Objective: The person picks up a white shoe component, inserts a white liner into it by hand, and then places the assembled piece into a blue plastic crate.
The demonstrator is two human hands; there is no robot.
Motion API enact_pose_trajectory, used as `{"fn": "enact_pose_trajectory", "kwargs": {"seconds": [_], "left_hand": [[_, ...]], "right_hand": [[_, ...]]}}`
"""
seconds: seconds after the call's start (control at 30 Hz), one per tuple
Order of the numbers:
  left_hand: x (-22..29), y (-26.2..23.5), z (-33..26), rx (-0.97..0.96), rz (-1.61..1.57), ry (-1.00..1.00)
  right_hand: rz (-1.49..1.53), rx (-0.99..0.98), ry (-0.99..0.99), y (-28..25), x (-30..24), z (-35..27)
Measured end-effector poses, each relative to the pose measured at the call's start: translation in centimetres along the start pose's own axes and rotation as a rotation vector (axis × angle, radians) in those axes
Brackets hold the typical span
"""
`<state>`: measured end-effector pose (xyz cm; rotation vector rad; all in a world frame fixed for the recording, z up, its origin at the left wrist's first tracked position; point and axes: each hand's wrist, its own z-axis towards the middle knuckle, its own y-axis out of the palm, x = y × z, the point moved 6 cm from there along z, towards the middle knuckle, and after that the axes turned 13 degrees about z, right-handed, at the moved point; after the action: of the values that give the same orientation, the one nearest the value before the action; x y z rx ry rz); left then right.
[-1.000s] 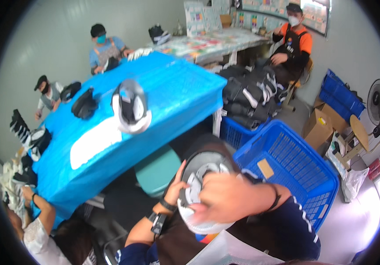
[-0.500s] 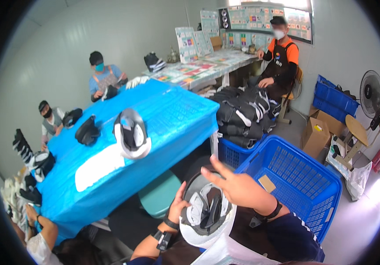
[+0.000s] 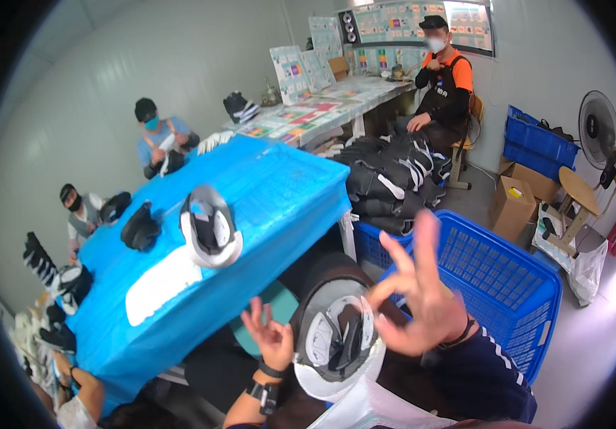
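A rounded white-and-grey padded piece (image 3: 336,379) with white pads and black parts inside rests against my dark-clad lap. I cannot tell its exact kind. My left hand (image 3: 270,334) is at its left rim, palm up and fingers apart, holding nothing that shows. Over the right rim my right hand (image 3: 416,297) is raised, with long fingers pointing up and thumb and forefinger bent apart; motion blurs it slightly. A similar white-and-grey piece (image 3: 230,250) lies on the blue-covered table (image 3: 293,171), beside a flat white sheet (image 3: 161,286).
A large blue basket (image 3: 519,322) stands to my right. Beyond it, black-and-white padded goods (image 3: 393,171) are piled over another basket. Seated co-workers line the table's far left; another person (image 3: 442,93) sits at the back. A fan (image 3: 599,132) and wooden chair (image 3: 581,191) are at right.
My left hand has opened and moved left off the piece's side. My right hand has shifted right, its fingers more upright. At the back, the seated person has raised a hand toward the chin.
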<state>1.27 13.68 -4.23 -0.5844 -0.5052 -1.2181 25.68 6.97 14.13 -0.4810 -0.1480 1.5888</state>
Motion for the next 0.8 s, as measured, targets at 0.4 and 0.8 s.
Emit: {"fn": "enact_pose_trajectory", "kwargs": {"seconds": [0.4,0.8], "left_hand": [[-9.6,0.5,-4.0,-0.237,-0.148,-0.865],[-10.0,2.3,-6.5,0.041,-0.787,-1.067]], "right_hand": [[0.807,0.522,0.993,0.1,18.9,-14.9],[1.472,1.306,0.882,1.1,20.1,-18.6]]}}
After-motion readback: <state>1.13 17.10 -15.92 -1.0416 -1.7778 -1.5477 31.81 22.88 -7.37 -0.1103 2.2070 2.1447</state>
